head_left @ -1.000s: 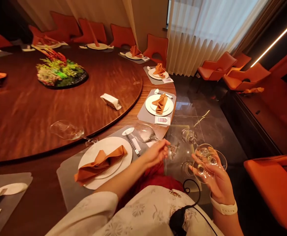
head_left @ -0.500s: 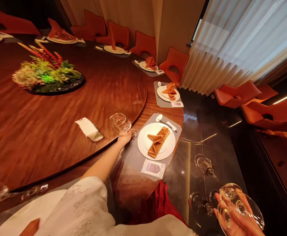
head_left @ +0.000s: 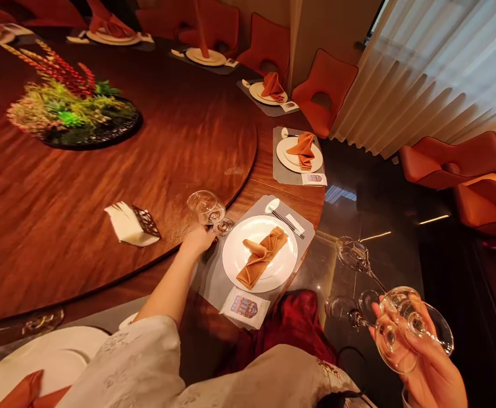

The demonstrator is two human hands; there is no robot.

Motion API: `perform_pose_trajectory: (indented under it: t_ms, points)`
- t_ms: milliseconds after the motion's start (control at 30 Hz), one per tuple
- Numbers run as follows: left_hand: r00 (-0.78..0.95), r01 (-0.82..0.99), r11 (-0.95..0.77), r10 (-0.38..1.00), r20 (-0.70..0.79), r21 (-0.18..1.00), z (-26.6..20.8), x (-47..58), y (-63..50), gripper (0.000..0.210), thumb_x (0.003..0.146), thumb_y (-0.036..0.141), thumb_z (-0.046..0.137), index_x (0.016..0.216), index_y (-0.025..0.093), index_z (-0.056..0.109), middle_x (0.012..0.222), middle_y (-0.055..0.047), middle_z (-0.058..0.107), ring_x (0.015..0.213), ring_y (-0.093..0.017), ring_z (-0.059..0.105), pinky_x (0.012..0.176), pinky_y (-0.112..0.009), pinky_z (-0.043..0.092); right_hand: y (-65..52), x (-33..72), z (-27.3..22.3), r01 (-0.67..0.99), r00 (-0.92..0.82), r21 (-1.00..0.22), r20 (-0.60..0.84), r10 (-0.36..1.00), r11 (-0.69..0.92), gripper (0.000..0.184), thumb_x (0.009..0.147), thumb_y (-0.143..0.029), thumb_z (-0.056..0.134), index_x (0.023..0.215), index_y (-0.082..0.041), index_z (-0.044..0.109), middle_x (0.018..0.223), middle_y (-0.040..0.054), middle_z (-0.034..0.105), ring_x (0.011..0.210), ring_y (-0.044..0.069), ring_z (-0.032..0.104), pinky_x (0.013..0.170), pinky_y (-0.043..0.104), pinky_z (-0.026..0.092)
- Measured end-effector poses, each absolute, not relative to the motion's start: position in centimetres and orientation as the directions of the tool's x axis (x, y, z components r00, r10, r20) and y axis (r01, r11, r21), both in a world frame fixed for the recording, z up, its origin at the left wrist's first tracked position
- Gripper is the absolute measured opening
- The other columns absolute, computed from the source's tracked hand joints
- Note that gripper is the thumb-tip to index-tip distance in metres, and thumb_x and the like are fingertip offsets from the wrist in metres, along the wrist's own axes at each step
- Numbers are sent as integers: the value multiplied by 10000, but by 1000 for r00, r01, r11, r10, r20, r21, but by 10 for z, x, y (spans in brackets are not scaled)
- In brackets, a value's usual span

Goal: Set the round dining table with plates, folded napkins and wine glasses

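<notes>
My left hand [head_left: 197,241] reaches out over the table edge, its fingers closed near the foot of a clear wine glass [head_left: 206,206]. The bowl points up and away from me, above the rim of the turntable. Low on the right, my right hand [head_left: 435,362] grips several upturned wine glasses [head_left: 352,253], their stems between its fingers. Their round feet lie against the palm, and the bowls hang out over the floor. Beside the left hand's glass is a white plate [head_left: 290,263] with a folded orange napkin [head_left: 262,258] on a grey placemat [head_left: 211,283].
Chopsticks [head_left: 288,222], a white spoon [head_left: 272,205] and a printed packet [head_left: 245,307] lie around the plate. On the turntable [head_left: 179,141] stand a flower arrangement [head_left: 73,116] and a folded white card [head_left: 128,224]. Orange chairs [head_left: 324,93] line the far side; more stand at right.
My view has shifted, so the table setting appears lower and further left. The left hand's glass has come slightly closer to the plate. My right hand keeps its glasses.
</notes>
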State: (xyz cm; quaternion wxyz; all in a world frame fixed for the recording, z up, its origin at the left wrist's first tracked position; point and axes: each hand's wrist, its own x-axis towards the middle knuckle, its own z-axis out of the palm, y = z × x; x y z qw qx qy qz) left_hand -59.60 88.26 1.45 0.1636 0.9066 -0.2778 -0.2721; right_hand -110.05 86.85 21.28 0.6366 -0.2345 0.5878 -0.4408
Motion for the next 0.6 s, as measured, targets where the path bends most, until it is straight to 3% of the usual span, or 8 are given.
perform_pose_trajectory:
  t_ms: [67,200,300,333,400,467,533,600]
  points:
    - [616,-339,-794,-593,-519,505,43,-617,904,388,816,523,614,887,146,666,744,-99,678,737,-273,657,639,-331,487,844,-1110,205,301,36,-785,-558,-829,541,672,720,-233,804,1331,-427,602,1274,76,712,1137,387,693,992,701,508]
    - [307,-25,-466,-846,-437,885,101,-741,899,544,827,688,550,988,182,670,745,-17,623,623,-150,552,547,-240,423,782,-1125,192,231,339,-724,-567,-751,650,632,664,-159,820,1236,-367,651,1166,99,748,1055,413,720,856,682,574]
    - [-106,71,-444,-894,-435,893,117,-847,853,491,808,672,620,911,197,690,715,-10,629,588,-132,547,531,-225,408,730,-1131,197,103,536,-710,-550,-640,697,664,637,-113,824,1236,-334,644,1094,103,762,1051,404,723,830,618,607]
    - [-143,51,-463,-880,-453,885,114,-870,838,472,813,658,623,877,196,693,713,-15,639,582,-136,553,527,-229,406,714,-1134,200,66,576,-711,-546,-608,700,683,634,-112,827,1251,-333,634,1074,101,764,1056,397,723,830,594,615]
    - [65,-71,-563,-826,-559,823,97,-894,822,444,845,615,590,797,186,691,718,-36,663,602,-162,583,550,-249,421,684,-1142,208,9,626,-715,-541,-562,699,694,642,-126,832,1266,-344,620,1054,89,765,1059,385,724,822,563,626]
    - [505,-160,-777,-594,-626,609,72,-896,832,405,878,525,551,758,164,689,771,-92,699,705,-224,643,640,-294,467,654,-1155,212,-52,661,-718,-546,-515,695,679,653,-145,835,1260,-359,617,1073,82,763,1049,386,727,801,558,631]
    - [768,-75,-939,-269,-582,335,44,-893,860,366,891,414,520,898,104,714,965,-210,721,931,-328,678,800,-378,496,625,-1168,211,-110,685,-722,-553,-474,683,695,659,-160,838,1283,-360,606,1121,96,755,1043,398,726,789,567,629]
    - [866,61,-976,-53,-498,210,16,-894,890,500,910,412,475,1162,20,655,1201,-316,642,1115,-416,621,900,-468,478,599,-1178,206,-151,697,-725,-560,-448,672,732,671,-173,837,1330,-359,578,1175,114,741,1064,406,717,810,589,618]
